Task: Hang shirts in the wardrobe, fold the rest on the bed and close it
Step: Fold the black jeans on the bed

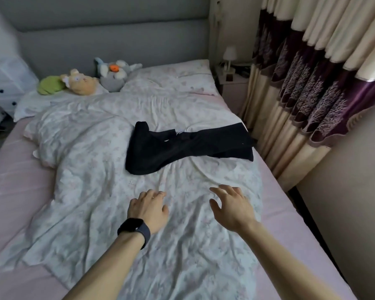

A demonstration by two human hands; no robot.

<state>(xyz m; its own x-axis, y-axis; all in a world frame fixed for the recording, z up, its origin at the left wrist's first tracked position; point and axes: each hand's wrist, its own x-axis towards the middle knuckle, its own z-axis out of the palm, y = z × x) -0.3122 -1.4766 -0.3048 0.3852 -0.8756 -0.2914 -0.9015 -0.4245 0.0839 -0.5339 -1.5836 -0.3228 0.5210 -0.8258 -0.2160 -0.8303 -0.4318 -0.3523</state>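
Bedroom, bed (15, 191) w/ pink sheet, rumpled floral duvet (91, 148) over most of it, grey padded headboard (106, 40) behind.

Task item: black garment (182, 150) lies mid-bed on the duvet, stretched crosswise toward the right edge. Partly bunched at its left end, flatter at its right. Type unclear: could be trousers or a dark top. Wardrobe not in view.

Hands: left hand (148, 210) (dark watch, ring) low over the duvet, fingers loosely bent, grip empty. Right hand (231, 207) just beside it, fingers spread, grip empty too. Both are near the garment but well short of touching it. Contact w/ the duvet: can't tell.

Handling (est.): soft, light, limp cloth that will sag and drag, not slippery. Prob. best to pinch two corners of the flat right end, or the hem at each side, then lift and shake flat before folding. The duvet under it is wrinkled, so a poor folding base; smooth it first.

Around: yellow plush (82, 82), grey plush (113, 76) and a green cushion (49, 84) at the head end, well apart. Lamp (230, 55) on nightstand (234, 83), cream-purple curtain (312, 83) close along the right side. Nothing btw hands and garment.
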